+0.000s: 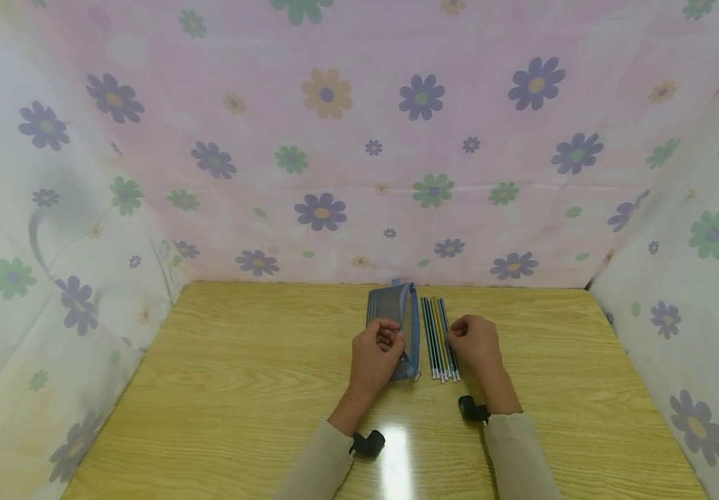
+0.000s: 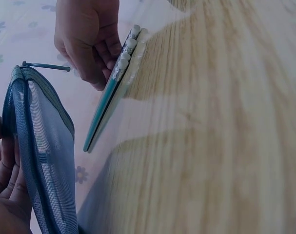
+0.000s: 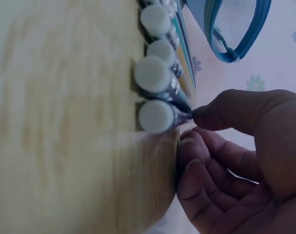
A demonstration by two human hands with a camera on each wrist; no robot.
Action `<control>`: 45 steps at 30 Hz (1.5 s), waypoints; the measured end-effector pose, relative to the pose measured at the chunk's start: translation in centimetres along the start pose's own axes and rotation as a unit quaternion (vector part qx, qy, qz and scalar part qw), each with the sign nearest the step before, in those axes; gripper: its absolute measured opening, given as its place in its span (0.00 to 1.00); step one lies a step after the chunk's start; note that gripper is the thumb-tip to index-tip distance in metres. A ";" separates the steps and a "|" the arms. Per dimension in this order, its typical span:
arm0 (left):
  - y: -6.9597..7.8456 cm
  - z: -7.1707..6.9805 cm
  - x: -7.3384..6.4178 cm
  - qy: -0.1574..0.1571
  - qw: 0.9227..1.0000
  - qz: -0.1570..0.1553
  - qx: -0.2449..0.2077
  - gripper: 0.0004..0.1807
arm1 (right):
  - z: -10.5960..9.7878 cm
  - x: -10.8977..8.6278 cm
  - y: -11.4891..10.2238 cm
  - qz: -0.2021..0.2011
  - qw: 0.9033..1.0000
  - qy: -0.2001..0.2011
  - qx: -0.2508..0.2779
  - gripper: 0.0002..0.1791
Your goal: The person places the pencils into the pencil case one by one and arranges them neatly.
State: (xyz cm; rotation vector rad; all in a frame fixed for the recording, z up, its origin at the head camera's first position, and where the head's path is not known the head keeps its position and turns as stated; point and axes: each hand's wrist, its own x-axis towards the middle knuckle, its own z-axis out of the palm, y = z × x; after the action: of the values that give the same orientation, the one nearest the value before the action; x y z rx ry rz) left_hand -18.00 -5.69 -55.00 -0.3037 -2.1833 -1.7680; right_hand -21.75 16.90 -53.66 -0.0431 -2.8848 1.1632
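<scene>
A blue mesh zip pencil case (image 1: 415, 326) lies near the back of the table, its zipped side parted. My left hand (image 1: 376, 354) pinches the case's edge between thumb and fingers; the left wrist view shows the mesh side (image 2: 55, 151) held up. Just right of the case lie several pencils (image 1: 435, 340) side by side, mostly dark green with a yellow one among them, white erasers towards me. With thumb and fingertips, my right hand (image 1: 476, 344) grips the rightmost pencil (image 3: 156, 117), close to the tabletop. Its far end is hidden in the right wrist view.
The wood-grain table (image 1: 240, 389) is bounded by a flower-patterned cloth (image 1: 359, 160) behind and at both sides. A black wrist camera (image 1: 369, 444) sits by the left sleeve, and another camera (image 1: 473, 409) by the right one.
</scene>
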 end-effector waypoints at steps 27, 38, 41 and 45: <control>0.1 -0.1 0.1 -0.004 1.000 0.000 0.009 0.06 | -0.9 -1.1 -1.9 0.103 0.993 -0.010 -0.057 0.25; 0.3 -0.1 0.1 0.000 1.000 -0.008 0.001 0.07 | -1.5 -1.2 -2.3 0.074 0.997 0.010 -0.017 0.19; 0.4 0.0 0.1 0.007 1.000 -0.011 0.001 0.07 | -1.6 -1.3 -2.4 0.079 0.997 0.002 -0.004 0.17; 0.4 0.3 0.1 0.018 1.000 -0.016 0.009 0.08 | -1.7 -1.3 -2.3 0.075 0.997 -0.015 0.014 0.14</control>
State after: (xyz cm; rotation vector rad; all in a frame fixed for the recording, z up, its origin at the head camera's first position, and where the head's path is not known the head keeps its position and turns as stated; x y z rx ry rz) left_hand -17.97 -5.29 -54.61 -0.2310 -2.1891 -1.7571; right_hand -20.38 16.31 -50.87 -0.2479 -2.9343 1.2381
